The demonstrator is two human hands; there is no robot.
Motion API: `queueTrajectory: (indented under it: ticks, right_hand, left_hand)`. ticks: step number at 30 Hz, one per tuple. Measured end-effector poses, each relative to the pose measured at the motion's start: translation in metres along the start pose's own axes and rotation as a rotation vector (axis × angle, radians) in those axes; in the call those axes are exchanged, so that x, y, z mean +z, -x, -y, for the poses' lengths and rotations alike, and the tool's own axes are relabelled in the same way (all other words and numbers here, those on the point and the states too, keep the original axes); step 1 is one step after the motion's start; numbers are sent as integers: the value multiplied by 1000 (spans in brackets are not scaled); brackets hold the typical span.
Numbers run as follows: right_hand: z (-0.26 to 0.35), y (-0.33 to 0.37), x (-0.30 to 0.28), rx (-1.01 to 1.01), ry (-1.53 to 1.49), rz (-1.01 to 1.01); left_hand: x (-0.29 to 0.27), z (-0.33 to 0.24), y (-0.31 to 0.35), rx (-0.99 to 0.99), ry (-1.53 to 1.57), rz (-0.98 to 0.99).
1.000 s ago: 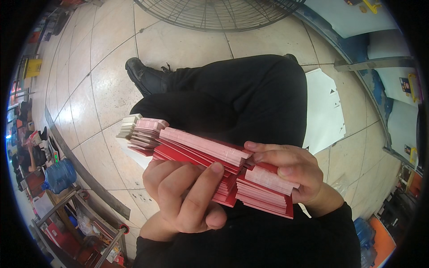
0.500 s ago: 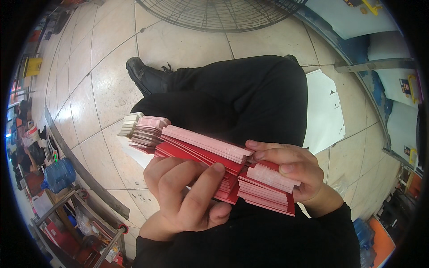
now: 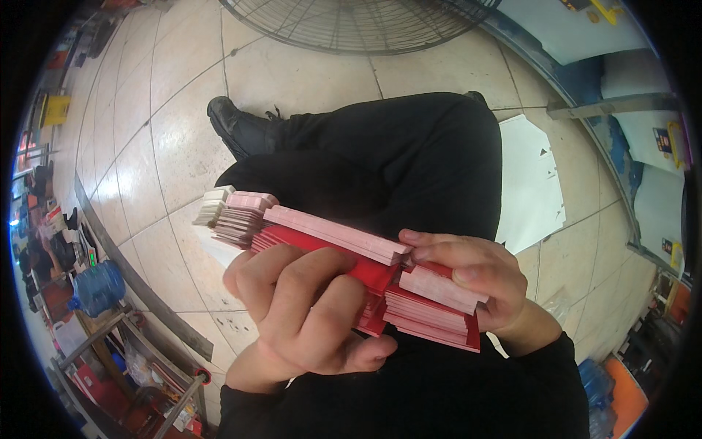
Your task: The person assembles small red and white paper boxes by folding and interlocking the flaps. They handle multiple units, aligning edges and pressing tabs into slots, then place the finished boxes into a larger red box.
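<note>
A stack of red die-cut card sheets, with pale pink edges and notched flaps, lies slantwise over my lap. My left hand is closed on its near side, fingers curled over the red faces and thumb below. At the right end my right hand grips the stack, thumb and fingers around the block of flaps. At the far left end the sheets narrow to pink and whitish tabs. My fingers hide part of the middle.
My crossed legs in black trousers lie beyond the stack. White sheets rest on the tiled floor at right. A wire fan guard stands ahead. At left are a metal cart and a blue water bottle.
My left fingers have curled further inward over the red sheets, covering more of them. The near flaps have shifted slightly left. My right hand keeps its grip almost in place.
</note>
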State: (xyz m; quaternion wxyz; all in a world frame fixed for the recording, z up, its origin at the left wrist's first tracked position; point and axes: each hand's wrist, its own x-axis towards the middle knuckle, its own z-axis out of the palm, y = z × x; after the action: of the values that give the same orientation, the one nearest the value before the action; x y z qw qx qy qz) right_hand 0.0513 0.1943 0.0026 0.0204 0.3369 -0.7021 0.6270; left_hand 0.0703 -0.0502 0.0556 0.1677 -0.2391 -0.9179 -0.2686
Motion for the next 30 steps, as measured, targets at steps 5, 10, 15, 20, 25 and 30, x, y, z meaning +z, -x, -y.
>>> queueTrajectory:
  ticks: [5,10,15,20,25,30]
  right_hand:
    - [-14,-2,8,1,38,-182]
    - [-21,-11,5,357,-46,-201]
    - [-27,-19,-5,319,406,-159]
    - [-26,-6,-5,475,95,-109]
    - [-34,2,4,629,-155,-184]
    - [-49,13,4,660,-242,-139]
  left_hand:
    - [0,5,-14,25,-74,34]
    - [1,13,-31,-11,-14,183]
    - [15,25,-41,-34,12,221]
    - [24,41,-52,-67,26,314]
    - [45,45,-73,-140,66,392]
    - [23,74,-55,-121,75,322]
